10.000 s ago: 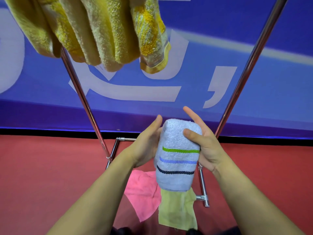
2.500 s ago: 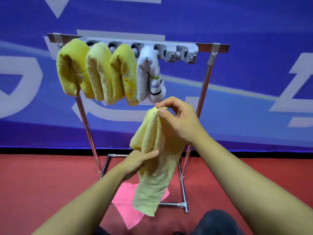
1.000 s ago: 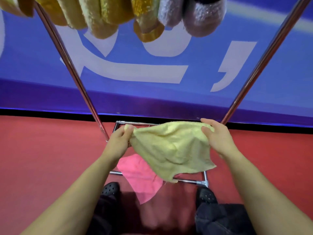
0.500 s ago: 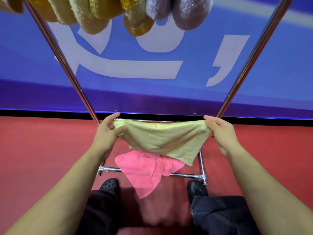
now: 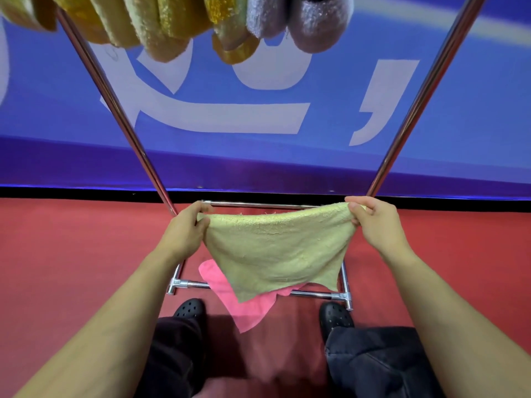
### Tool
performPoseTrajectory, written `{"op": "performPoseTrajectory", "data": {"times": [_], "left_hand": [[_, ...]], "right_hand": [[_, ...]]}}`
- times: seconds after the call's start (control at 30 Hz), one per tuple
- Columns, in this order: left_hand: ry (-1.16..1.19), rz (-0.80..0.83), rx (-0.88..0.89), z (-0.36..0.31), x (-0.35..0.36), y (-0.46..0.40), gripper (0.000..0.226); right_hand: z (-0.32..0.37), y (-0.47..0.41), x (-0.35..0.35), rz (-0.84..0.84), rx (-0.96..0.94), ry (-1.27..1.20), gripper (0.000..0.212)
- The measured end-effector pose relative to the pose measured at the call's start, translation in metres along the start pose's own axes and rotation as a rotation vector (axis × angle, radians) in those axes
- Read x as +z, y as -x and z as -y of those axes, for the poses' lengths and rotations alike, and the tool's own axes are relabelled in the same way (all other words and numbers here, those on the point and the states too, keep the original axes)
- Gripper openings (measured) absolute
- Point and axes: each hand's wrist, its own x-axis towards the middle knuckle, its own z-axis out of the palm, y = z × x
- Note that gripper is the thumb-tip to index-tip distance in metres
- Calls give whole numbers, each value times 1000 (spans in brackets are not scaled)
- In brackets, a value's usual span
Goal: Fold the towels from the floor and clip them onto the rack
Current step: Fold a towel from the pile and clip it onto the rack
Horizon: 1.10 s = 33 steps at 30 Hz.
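A pale yellow towel [image 5: 275, 251] hangs spread out between my two hands, above the foot of the metal rack [image 5: 123, 110]. My left hand [image 5: 188, 225] pinches its upper left corner. Its upper right corner is pinched by my right hand [image 5: 373, 222]. The lower edge droops loose toward me. A pink towel [image 5: 247, 308] lies flat on the red floor under it, across the rack's front bar. Folded yellow towels [image 5: 138, 21] and a white towel [image 5: 304, 21] hang from the rack top, cut off by the frame.
The rack's two slanted chrome posts and its floor frame [image 5: 342, 295] stand right in front of me. My black shoes [image 5: 191, 308] are just before the front bar. A blue banner wall [image 5: 287, 133] closes off the back. Red carpet [image 5: 63, 254] stretches to both sides.
Half a second ago the towel was stretched taut and narrow between my hands. Now it hangs down wider and longer, covering more of the pink towel. My hands stay at its corners.
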Motion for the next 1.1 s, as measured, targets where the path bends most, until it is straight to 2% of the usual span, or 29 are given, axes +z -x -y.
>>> {"op": "performPoseTrajectory", "data": {"times": [0.2,0.33,0.43,0.53,0.6,0.67,0.73,0.83,0.9,0.97,1.1], "left_hand": [[280,179,-150,6,-2,4,27],[121,276,-103,2,-3,10,26],[102,307,-111,5,-1,10,28],[148,282,-125,5,-4,9,29],[168,277,-103,4,-6,9,18],[128,278,-67,4,-8,9,9],[45,248,-48,8,-8,6,9],[-59,178,-23,9,-10,6,15],[-105,166,1,7,-12,6,18],[-131,164,37,6,-12,6,19],[-37,86,148,13,-14,0,22]], "right_hand": [[-2,0,-5,0,25,52,17],[-2,3,-9,0,40,57,14],[-10,2,-14,10,26,146,12],[-11,3,-16,36,34,204,12],[-11,3,-18,80,50,252,16],[-12,4,-19,164,84,298,25],[-15,3,-19,234,110,368,30],[-17,4,-18,283,67,497,15],[-16,4,-16,284,25,557,11],[-14,5,-17,260,2,582,17],[-10,5,-20,192,-24,545,24]]}}
